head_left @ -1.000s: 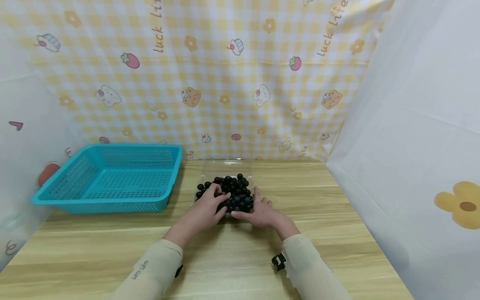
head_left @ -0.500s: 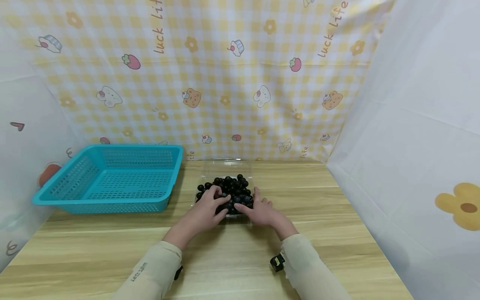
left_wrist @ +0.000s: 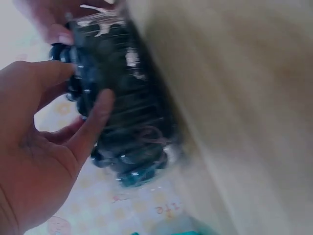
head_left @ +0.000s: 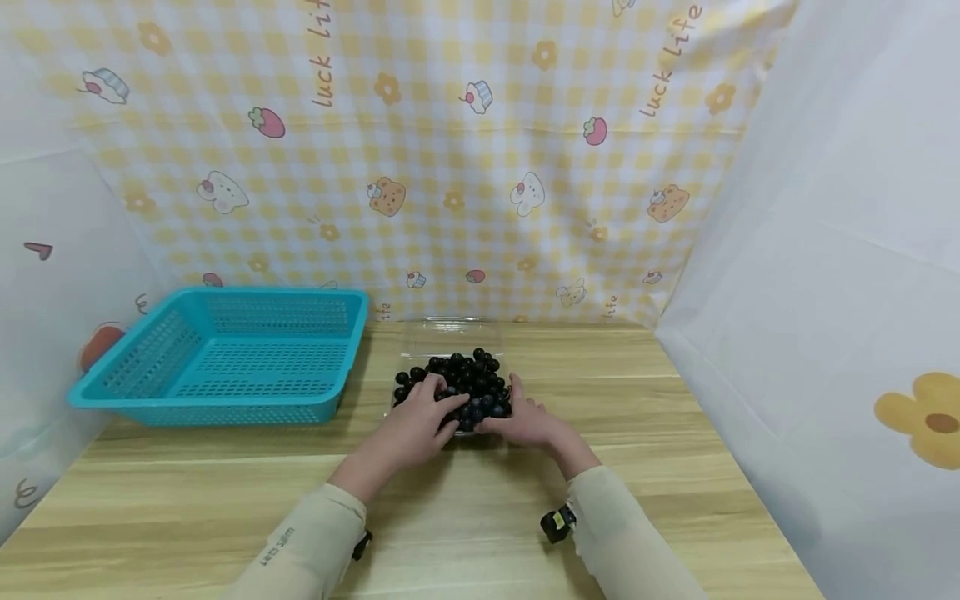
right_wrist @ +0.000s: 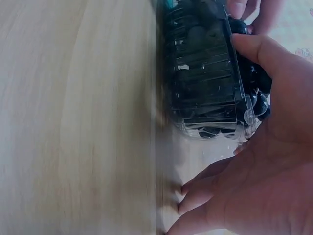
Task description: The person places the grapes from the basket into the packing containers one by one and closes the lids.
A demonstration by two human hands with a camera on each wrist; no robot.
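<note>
Dark grapes [head_left: 472, 377] are heaped above the rim of a clear plastic box [right_wrist: 203, 100], its transparent lid [head_left: 453, 337] folded back behind. The left hand [head_left: 411, 423] rests on the near-left part of the heap with bent, spread fingers; in the left wrist view its thumb [left_wrist: 100, 110] lies against the box's near wall. At the near-right corner, the right hand [head_left: 531, 423] touches the rim with its thumb [right_wrist: 249, 46], while its other fingers spread down beside the box to the table. Whether any grape is pinched under the left fingers is hidden.
A blue perforated basket [head_left: 225, 403] stands at the back left of the wooden table [head_left: 465, 517]. A yellow checked cloth [head_left: 465, 233] hangs right behind the box, and white sheeting [head_left: 810, 250] closes off the right side.
Both hands stay at the box with small shifts. The right thumb has moved in over the near rim and back toward it. The left hand has edged slightly to the right on the grapes.
</note>
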